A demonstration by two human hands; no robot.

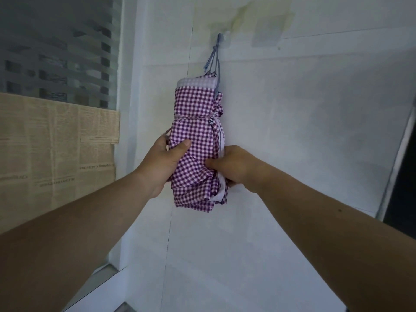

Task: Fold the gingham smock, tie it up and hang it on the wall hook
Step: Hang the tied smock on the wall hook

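White tiled wall (304, 131) with yellowed tape marks (258, 21), beside a frosted striped window (56, 48) partly covered by newspaper (51, 149).

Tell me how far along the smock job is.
Done: the smock is folded, tied round its middle, and its blue cord is over the wall hook. In hand: the left hand and right hand grip its lower half. Left: letting go.
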